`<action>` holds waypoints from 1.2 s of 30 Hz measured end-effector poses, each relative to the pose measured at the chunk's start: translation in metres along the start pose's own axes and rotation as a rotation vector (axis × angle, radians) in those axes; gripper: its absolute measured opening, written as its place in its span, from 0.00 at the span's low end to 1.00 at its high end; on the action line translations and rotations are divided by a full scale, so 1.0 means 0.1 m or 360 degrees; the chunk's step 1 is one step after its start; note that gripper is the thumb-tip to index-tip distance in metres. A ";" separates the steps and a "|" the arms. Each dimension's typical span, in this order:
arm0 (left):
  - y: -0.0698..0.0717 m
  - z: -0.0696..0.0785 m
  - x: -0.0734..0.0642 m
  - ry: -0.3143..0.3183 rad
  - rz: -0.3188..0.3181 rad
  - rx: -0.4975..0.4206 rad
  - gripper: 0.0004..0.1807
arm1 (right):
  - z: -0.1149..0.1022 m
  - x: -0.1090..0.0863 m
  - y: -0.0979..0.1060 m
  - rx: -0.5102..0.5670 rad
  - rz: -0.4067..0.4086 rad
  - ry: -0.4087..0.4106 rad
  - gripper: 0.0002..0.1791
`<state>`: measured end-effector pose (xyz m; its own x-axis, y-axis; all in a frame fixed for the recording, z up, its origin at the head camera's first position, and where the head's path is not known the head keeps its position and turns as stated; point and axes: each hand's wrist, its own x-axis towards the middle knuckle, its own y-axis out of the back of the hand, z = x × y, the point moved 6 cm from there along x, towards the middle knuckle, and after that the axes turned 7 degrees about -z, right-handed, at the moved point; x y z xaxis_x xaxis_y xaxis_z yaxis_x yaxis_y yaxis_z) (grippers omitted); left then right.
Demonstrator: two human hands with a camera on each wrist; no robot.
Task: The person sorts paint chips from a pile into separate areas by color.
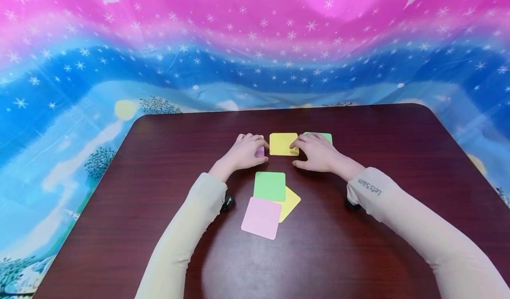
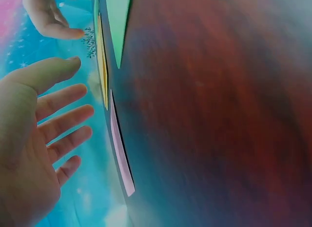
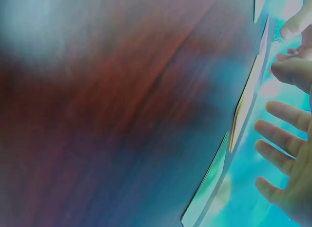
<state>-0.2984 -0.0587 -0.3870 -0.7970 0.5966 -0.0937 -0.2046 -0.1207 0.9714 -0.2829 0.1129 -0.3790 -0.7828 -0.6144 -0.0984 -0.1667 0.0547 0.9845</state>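
Note:
My left hand hovers over a pink card in the back row, covering most of it in the head view. The left wrist view shows that hand's fingers spread and apart from the pink card. To the right, a yellow card lies between my hands. My right hand is held above a green card, partly hiding it, with its fingertips near the yellow card's right edge. In the right wrist view its fingers are spread and hold nothing, beside the green card.
Nearer to me on the dark wooden table, a green card and a pink card overlap a turned yellow card. A colourful curtain hangs behind the table's far edge.

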 end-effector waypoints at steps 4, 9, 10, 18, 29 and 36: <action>-0.01 0.02 -0.07 -0.0020 -0.0015 -0.0001 0.20 | -0.08 -0.06 -0.02 0.0032 0.0011 0.0051 0.24; 0.00 0.07 -0.16 -0.0050 -0.0002 0.0068 0.21 | -0.19 -0.12 -0.05 -0.0004 0.0047 0.0128 0.22; 0.00 0.08 -0.18 -0.0051 0.0002 0.0092 0.21 | -0.22 -0.14 -0.06 -0.0016 0.0048 0.0142 0.22; -0.03 0.15 -0.32 -0.0086 0.0024 0.0192 0.21 | -0.40 -0.23 -0.09 -0.0071 0.0116 0.0267 0.19; -0.05 0.28 -0.53 -0.0145 0.0019 0.0216 0.20 | -0.65 -0.37 -0.09 -0.0218 0.0203 0.0405 0.19; -0.04 0.37 -0.67 -0.0203 0.0019 0.0248 0.20 | -0.78 -0.41 -0.11 -0.0254 0.0194 0.0443 0.20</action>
<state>-0.2237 -0.0690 -0.3768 -0.7183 0.6929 -0.0632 -0.0972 -0.0100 0.9952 -0.2027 0.0759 -0.3745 -0.5940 -0.8034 0.0429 0.0311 0.0303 0.9991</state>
